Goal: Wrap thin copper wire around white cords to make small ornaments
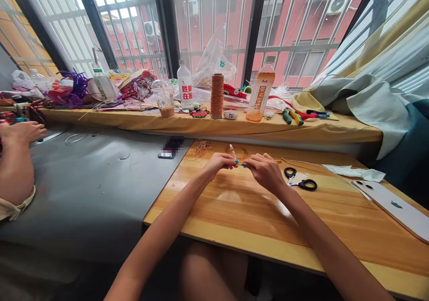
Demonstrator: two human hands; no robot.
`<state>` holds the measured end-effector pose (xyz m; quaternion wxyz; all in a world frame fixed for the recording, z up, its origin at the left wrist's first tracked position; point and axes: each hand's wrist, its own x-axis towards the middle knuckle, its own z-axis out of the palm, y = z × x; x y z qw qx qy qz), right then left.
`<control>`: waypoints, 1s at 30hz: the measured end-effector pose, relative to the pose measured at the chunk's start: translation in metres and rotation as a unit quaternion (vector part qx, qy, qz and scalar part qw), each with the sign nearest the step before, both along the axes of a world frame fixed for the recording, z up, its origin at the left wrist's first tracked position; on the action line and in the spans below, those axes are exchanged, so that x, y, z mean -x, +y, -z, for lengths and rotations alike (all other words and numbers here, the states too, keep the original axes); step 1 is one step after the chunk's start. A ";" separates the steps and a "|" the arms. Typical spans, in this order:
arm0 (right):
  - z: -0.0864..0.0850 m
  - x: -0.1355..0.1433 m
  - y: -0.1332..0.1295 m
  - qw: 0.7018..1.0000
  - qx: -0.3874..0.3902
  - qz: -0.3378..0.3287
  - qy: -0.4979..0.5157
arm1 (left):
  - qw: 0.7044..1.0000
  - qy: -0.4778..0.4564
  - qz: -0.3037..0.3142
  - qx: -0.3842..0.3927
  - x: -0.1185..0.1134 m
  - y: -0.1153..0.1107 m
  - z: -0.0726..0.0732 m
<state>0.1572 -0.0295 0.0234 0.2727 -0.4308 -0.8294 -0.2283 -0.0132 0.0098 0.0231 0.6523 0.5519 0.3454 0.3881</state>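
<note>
Over the wooden table, my left hand (221,163) is closed in a pinch on a slim white piece (232,150) that sticks up, with a bit of orange-brown near its top. What that piece is, I cannot make out. Close beside it on the right, my right hand (263,169) is also pinched shut. A thin line seems to run between the two sets of fingertips, too fine to identify. Behind the hands, a loose coil of thin brown cord or wire (247,152) lies on the table. Black-handled scissors (298,181) rest just right of my right hand.
A white phone (393,205) and a crumpled tissue (360,173) lie at the right. Brown thread scraps (202,148) sit at the table's back. The windowsill holds a brown cord spool (217,96), a tea bottle (260,93) and pliers (292,116). Another person's hand (25,132) is far left.
</note>
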 end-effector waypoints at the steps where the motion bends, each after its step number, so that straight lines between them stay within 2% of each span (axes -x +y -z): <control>1: 0.000 -0.001 0.001 1.000 0.013 -0.001 0.006 | 1.000 0.002 0.004 -0.009 0.000 0.000 0.000; 6: 0.000 -0.004 0.002 0.995 0.080 0.007 0.052 | 0.998 -0.012 0.039 -0.037 -0.001 -0.001 0.001; 10: -0.002 -0.006 0.003 0.973 0.190 0.020 0.130 | 0.994 -0.013 0.057 -0.090 -0.003 -0.005 0.000; 14: -0.005 -0.007 0.003 0.938 0.282 0.047 0.196 | 0.988 0.017 0.035 -0.150 -0.006 -0.009 -0.001; 18: -0.009 -0.006 0.002 0.916 0.338 0.064 0.206 | 0.978 0.038 0.011 -0.204 -0.009 -0.009 0.003; 24: -0.008 -0.008 0.006 0.892 0.397 0.027 0.214 | 0.957 0.101 -0.025 -0.269 -0.009 -0.004 0.013; 30: -0.004 -0.009 0.009 0.861 0.449 -0.015 0.239 | 0.951 0.116 -0.042 -0.285 -0.008 -0.003 0.014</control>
